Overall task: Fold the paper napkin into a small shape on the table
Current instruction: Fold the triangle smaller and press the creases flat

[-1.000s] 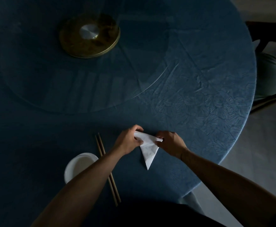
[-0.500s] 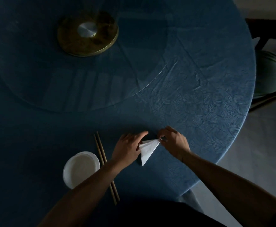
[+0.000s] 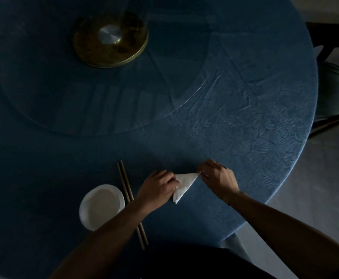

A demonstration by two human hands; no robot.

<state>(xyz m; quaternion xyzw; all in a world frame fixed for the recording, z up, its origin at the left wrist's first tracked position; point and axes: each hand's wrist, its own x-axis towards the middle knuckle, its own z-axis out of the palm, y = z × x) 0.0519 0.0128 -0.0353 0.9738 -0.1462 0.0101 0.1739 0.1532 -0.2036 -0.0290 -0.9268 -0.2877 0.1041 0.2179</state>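
Observation:
A white paper napkin (image 3: 183, 184), folded into a narrow triangle, lies on the blue tablecloth (image 3: 235, 133) near the table's front edge, its long point aimed toward me. My left hand (image 3: 156, 189) presses down on the napkin's left side and covers part of it. My right hand (image 3: 218, 177) pinches the napkin's upper right corner between fingertips. Both forearms reach in from the bottom of the view.
A small white bowl (image 3: 101, 206) sits left of my left arm, with a pair of chopsticks (image 3: 131, 202) lying beside it, partly under the arm. A glass turntable with a brass hub (image 3: 110, 39) fills the table's middle. A chair (image 3: 338, 91) stands at the right.
The napkin's left flap has been folded over, making the triangle narrower. My left hand has come down flat onto it, while my right hand keeps its pinch on the right corner.

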